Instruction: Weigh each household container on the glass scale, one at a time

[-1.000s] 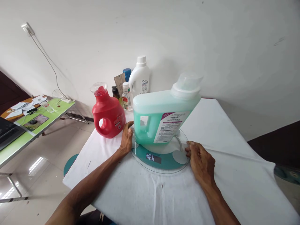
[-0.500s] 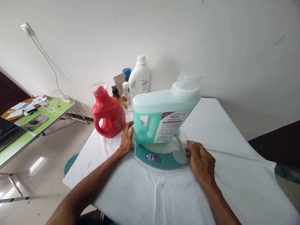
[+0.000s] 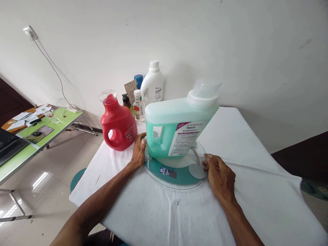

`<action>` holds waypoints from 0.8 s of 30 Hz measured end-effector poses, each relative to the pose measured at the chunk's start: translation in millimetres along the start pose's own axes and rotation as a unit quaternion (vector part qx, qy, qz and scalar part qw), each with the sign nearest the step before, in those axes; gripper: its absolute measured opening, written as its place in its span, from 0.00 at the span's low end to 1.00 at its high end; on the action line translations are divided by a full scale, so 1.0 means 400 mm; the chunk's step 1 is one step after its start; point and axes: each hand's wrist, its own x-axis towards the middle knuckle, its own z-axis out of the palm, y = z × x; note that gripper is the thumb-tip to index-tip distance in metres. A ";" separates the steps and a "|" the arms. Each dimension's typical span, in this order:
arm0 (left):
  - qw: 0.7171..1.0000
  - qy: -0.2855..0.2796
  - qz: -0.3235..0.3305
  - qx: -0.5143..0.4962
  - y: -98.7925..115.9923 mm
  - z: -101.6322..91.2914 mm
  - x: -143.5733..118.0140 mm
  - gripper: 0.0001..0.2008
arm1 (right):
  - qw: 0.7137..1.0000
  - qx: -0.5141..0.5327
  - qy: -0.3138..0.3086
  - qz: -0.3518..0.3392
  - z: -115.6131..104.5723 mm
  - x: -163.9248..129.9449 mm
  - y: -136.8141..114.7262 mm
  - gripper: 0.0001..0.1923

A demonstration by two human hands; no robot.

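Observation:
A large jug of green liquid (image 3: 176, 128) with a white cap stands upright on a round glass scale (image 3: 176, 172) whose display is lit. My left hand (image 3: 138, 151) rests against the scale's left rim, beside the jug's handle. On the right rim lies my right hand (image 3: 220, 177), fingertips touching the glass. Neither hand grips the jug. The scale sits on a table under a white cloth (image 3: 251, 191).
A red detergent bottle (image 3: 118, 123) stands left of the scale. Behind it are a white bottle (image 3: 152, 85), a small clear bottle (image 3: 138, 106) and other small containers by the wall. A green folding table (image 3: 38, 135) with papers stands at the far left.

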 end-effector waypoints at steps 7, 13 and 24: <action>1.000 0.001 -0.004 -0.003 -0.001 -0.002 0.000 0.34 | 1.000 0.001 0.001 -0.013 0.000 0.001 0.005 0.31; 1.000 -0.004 0.005 0.008 0.000 -0.002 0.000 0.35 | 1.000 -0.001 -0.003 -0.009 -0.002 0.002 0.004 0.31; 1.000 -0.011 0.020 0.016 -0.003 -0.003 -0.003 0.35 | 1.000 -0.005 -0.006 0.000 -0.002 0.002 0.002 0.31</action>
